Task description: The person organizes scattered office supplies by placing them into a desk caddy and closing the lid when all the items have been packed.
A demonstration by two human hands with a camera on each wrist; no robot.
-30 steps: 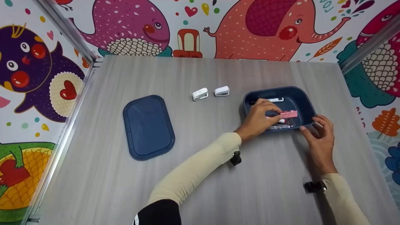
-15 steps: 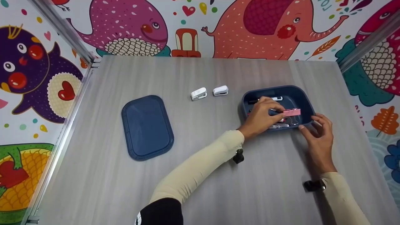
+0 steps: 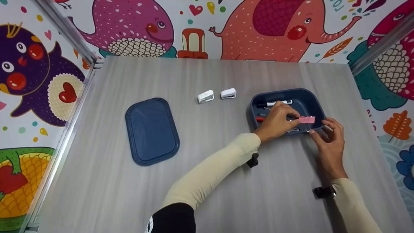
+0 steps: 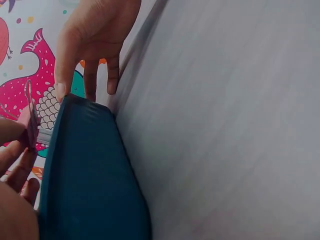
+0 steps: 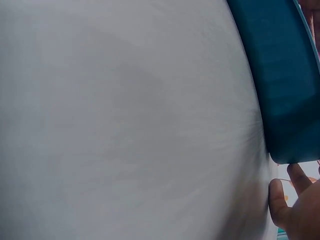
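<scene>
1. Left hand (image 3: 277, 121) pinches a pink binder clip (image 3: 307, 120) just above an open blue box (image 3: 301, 106).
2. Right hand (image 3: 331, 147) grips the box's near right corner.
3. Left on the surface (image 3: 207, 181): blue lid (image 3: 152, 132).

A pair of small white staplers (image 3: 205, 96) (image 3: 228, 93) sits side by side, apart, toward the far side of a pale, wood-grained tabletop (image 3: 97, 194), with a flat dark blue lid (image 3: 152, 131) lying to their left and nearer. Cartoon figures brighten the surrounding walls: a magenta whale (image 3: 136, 19) and a coral elephant (image 3: 271, 35) at the far side, a purple bird (image 3: 29, 58) at left, and an orange leaf (image 3: 398, 126) above a blue flower (image 3: 406, 166) at right. Metal posts (image 3: 64, 32) (image 3: 378, 45) stand at the two far corners.
</scene>
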